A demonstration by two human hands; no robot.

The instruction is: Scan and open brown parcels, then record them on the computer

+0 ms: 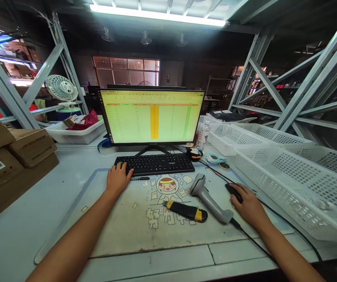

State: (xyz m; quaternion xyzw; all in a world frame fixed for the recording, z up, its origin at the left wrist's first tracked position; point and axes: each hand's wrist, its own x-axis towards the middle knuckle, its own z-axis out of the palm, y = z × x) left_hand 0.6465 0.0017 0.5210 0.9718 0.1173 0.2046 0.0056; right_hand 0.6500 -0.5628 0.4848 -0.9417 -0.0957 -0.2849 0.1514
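Observation:
My left hand (119, 177) lies on the left end of the black keyboard (162, 163), fingers extended and holding nothing. A black pen (140, 178) is just below the keyboard, beside that hand's thumb. My right hand (250, 203) is wrapped over a black computer mouse (233, 192) on the right of the desk mat (112, 231). Between the hands, a grey barcode scanner (211, 199) lies on the mat with its cable running toward me. Left of the scanner is a black and yellow utility knife (186, 211). Behind the keyboard the monitor (153, 117) shows a spreadsheet.
Cardboard boxes (12, 156) are stacked at the left. White plastic baskets (286, 188) line the right side, and another basket (77, 135) holds red material. A water bottle (203, 136), penguin figure (194, 154) and tape roll (106, 147) sit near the monitor. Metal shelf posts flank the desk.

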